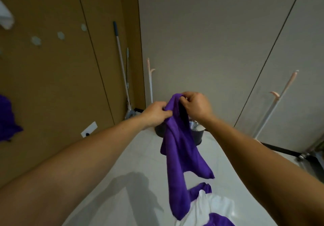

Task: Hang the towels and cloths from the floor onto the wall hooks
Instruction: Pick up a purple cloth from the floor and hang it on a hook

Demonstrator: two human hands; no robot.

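Observation:
A purple cloth (178,148) hangs in front of me, held up at its top edge by both hands. My left hand (156,114) pinches its left side and my right hand (196,105) grips the top fold. On the floor below lie a white towel (215,206) and more purple cloth (219,221). Three round wall hooks (61,35) sit bare on the brown wall at left. A purple cloth (7,119) hangs at the far left edge, and a white towel (6,18) hangs above it.
A mop and a broom (122,68) lean in the corner. A dark bucket (197,134) stands on the floor behind the held cloth. A white coat stand (273,103) with pink pegs rises at right. A wall socket (89,129) sits low on the brown wall.

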